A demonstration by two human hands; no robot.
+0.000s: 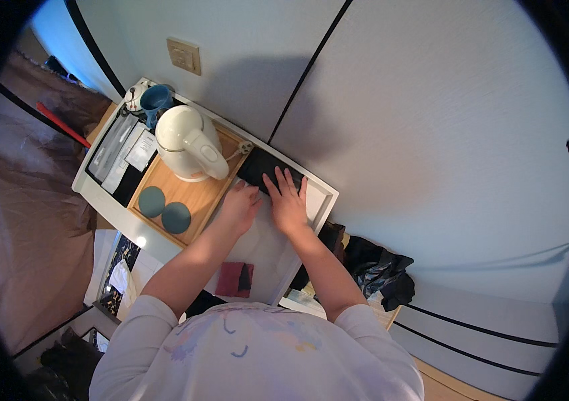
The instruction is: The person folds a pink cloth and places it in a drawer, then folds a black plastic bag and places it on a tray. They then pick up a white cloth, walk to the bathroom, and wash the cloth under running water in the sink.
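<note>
My right hand (288, 203) lies with spread fingers on a flat black item (259, 163) at the back right of a white-rimmed cabinet top (322, 215). My left hand (240, 205) is beside the black item's near edge, its fingers bent; whether it grips the edge cannot be told. To the left, a white electric kettle (184, 135) stands on a wooden tray (204, 200). Two round grey-green coasters, one (151, 201) left of the other (176, 218), lie on the tray's near part. A dark red cloth (229, 278) with a black patch lies close to my body.
A blue mug (156, 100) and a small white teapot (135, 96) stand behind the kettle. Packets (141, 150) lie at the far left. The wall with a socket (184, 56) rises behind. A black plastic bag (382, 270) is right of the cabinet, brown fabric (33, 210) left.
</note>
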